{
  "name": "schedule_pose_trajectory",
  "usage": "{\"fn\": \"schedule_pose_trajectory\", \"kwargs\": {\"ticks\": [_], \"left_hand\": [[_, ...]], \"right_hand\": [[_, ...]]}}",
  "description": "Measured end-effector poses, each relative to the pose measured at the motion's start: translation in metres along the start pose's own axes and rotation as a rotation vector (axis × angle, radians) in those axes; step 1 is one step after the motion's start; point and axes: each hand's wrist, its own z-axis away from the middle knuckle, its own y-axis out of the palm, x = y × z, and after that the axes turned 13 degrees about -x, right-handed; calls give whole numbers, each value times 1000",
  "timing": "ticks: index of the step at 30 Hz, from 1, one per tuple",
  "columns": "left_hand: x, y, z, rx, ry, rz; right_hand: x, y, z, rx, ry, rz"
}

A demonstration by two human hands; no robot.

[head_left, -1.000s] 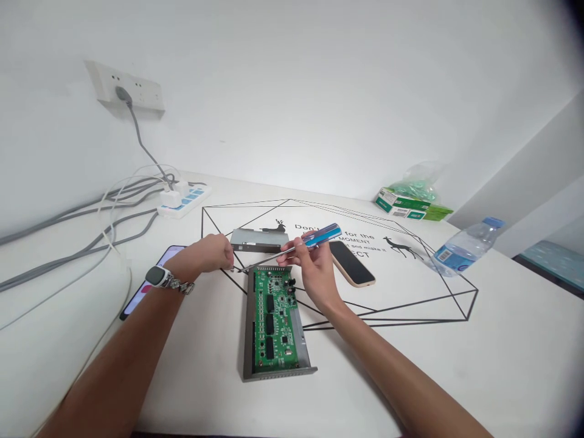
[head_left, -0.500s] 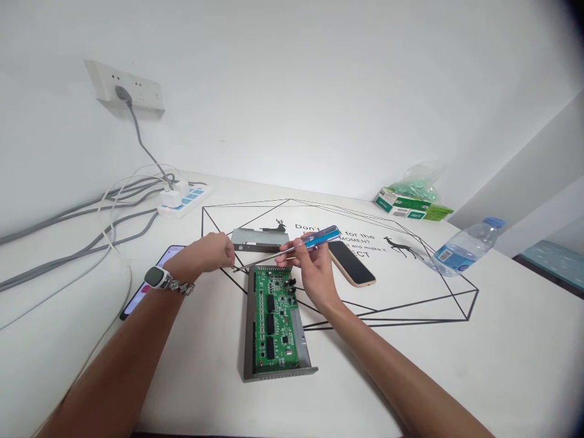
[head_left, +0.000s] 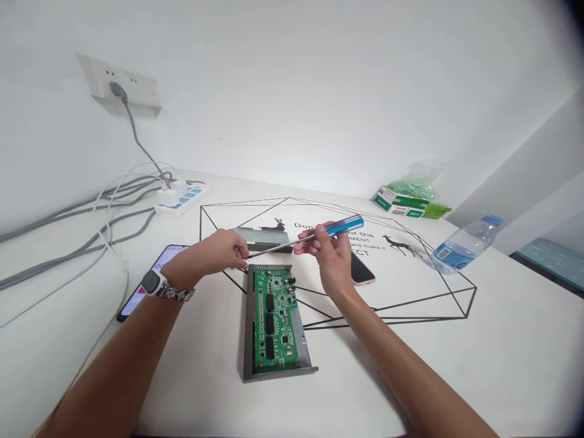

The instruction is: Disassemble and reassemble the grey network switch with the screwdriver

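My right hand (head_left: 329,255) grips a screwdriver (head_left: 345,226) by its clear blue handle, its long metal shaft slanting down to the left. At the shaft's tip is my left hand (head_left: 225,250), thumb and fingers pinched together; what they hold, if anything, is too small to make out. Just below the tip lies an open metal case with a green circuit board (head_left: 276,322) inside, lengthwise toward me. Behind both hands rests a grey metal cover (head_left: 262,237), partly hidden by my left hand and the shaft.
A phone (head_left: 362,271) lies under my right hand, and another phone (head_left: 137,298) with a lit screen is by my left wrist. A power strip (head_left: 182,201) with cables stands at the back left. A water bottle (head_left: 465,246) and green-white boxes (head_left: 401,204) are on the right.
My right hand and the screwdriver have moved right and slightly up. My left hand has shifted right, bringing its pinched fingers to the screwdriver's tip. The case stays put.
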Motion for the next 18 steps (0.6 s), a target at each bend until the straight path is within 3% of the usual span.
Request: {"fn": "schedule_pose_trajectory", "kwargs": {"ticks": [18], "left_hand": [[-8, 0, -3, -103, 84, -36]], "right_hand": [[6, -4, -8, -87, -16, -4]]}}
